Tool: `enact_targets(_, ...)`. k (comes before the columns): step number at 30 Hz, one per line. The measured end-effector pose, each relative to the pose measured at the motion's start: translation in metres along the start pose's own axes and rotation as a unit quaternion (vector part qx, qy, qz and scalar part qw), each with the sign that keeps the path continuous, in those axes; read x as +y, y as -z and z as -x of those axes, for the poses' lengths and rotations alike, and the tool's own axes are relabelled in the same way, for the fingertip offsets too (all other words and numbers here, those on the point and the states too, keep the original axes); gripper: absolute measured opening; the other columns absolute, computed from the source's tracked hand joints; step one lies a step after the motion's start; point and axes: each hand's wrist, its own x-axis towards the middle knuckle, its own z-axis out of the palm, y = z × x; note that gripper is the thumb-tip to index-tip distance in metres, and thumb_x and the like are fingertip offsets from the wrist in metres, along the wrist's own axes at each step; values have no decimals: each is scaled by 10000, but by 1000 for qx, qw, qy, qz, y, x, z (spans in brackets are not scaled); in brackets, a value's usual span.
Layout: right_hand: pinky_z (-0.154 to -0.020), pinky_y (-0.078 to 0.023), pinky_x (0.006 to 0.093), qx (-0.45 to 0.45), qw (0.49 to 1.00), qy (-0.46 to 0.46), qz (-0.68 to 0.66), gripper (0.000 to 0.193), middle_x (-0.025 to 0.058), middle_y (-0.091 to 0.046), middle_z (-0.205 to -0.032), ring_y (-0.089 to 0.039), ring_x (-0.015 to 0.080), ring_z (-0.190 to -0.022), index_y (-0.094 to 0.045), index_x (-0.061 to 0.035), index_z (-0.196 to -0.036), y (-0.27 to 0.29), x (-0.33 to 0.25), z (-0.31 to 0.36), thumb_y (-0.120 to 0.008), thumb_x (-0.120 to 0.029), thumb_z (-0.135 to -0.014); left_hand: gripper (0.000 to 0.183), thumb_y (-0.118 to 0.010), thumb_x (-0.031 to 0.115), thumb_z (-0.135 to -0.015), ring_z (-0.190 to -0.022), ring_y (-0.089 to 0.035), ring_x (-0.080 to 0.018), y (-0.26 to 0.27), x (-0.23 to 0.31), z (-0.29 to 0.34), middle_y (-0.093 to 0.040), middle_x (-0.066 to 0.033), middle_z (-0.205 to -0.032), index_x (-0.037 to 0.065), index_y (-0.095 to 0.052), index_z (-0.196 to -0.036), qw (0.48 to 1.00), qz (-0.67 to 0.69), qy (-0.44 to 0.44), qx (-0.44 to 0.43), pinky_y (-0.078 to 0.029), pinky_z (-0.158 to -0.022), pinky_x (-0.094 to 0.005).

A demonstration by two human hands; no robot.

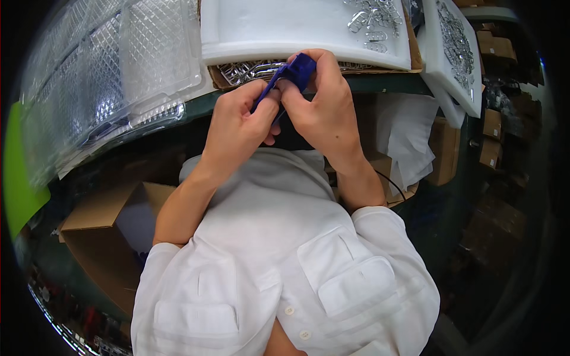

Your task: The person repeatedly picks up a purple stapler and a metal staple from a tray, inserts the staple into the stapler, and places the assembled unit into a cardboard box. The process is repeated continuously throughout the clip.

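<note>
Both hands hold a dark blue plastic part (pixel 301 66) in front of my chest, near the table's edge. My left hand (pixel 233 126) pinches its lower left end, which is long and narrow. My right hand (pixel 325 113) grips the broader upper end, thumb on the near side and fingers curled behind. The fingers hide much of the part, so its full shape is not visible. Just beyond the hands, bent shiny metal pieces (pixel 256 71) lie in a cardboard box under a white foam tray (pixel 285 26). Small looped metal clips (pixel 378 22) lie on the tray's right side.
Clear plastic blister trays (pixel 157 50) cover the table's left side. At the right, a tilted white foam slab (pixel 475 89) carries many metal clips. Below the table stand an open cardboard box (pixel 92 209) at left and another carton (pixel 445 151) beside white sheets (pixel 407 139) at right.
</note>
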Motion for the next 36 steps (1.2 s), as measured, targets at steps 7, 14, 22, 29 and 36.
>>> enact_targets(7,-827,-588,315,-7,993,-61,-101,306,138,-721,-1027,-728,190,-909,-567,29,-1172,2,-5,-2,-728,17,-912,272,-619,225,-1051,-695,-663,-95,13,17,3,-709,-53,-836,-14,-708,-1146,997,-19,27,-68,-537,-630,-239)
enact_targets(14,-993,-587,390,-89,895,36,-435,276,209,-705,-1168,-701,265,-1122,-575,29,-1162,39,3,11,-685,126,-929,505,-597,164,-1049,-947,-709,-180,31,47,47,-720,-153,-1172,-52,-529,-1500,986,-50,-50,-153,-568,-855,-284)
enact_targets(22,-929,-573,336,-45,941,235,-238,404,193,-727,-1194,-716,270,-1117,-684,-7,-1070,50,5,14,-713,209,-730,636,-780,-30,-871,-990,-723,-215,30,62,77,-716,-165,-1173,-14,-556,-1467,934,-216,-273,-81,-592,-757,-294)
enact_targets(29,-909,-573,327,-44,949,193,-244,404,176,-734,-1174,-723,264,-1087,-690,-14,-1061,50,8,15,-699,207,-723,678,-834,-14,-833,-1008,-731,-219,29,67,81,-719,-178,-1220,-6,-564,-1455,934,-233,-256,-86,-619,-755,-305)
enact_targets(36,-895,-571,319,-55,957,158,-238,368,167,-737,-1169,-726,247,-1071,-689,-9,-1027,48,14,14,-711,188,-717,596,-859,77,-860,-959,-756,-282,30,76,78,-730,-198,-1146,-32,-592,-1381,932,-267,-225,-99,-627,-837,-355)
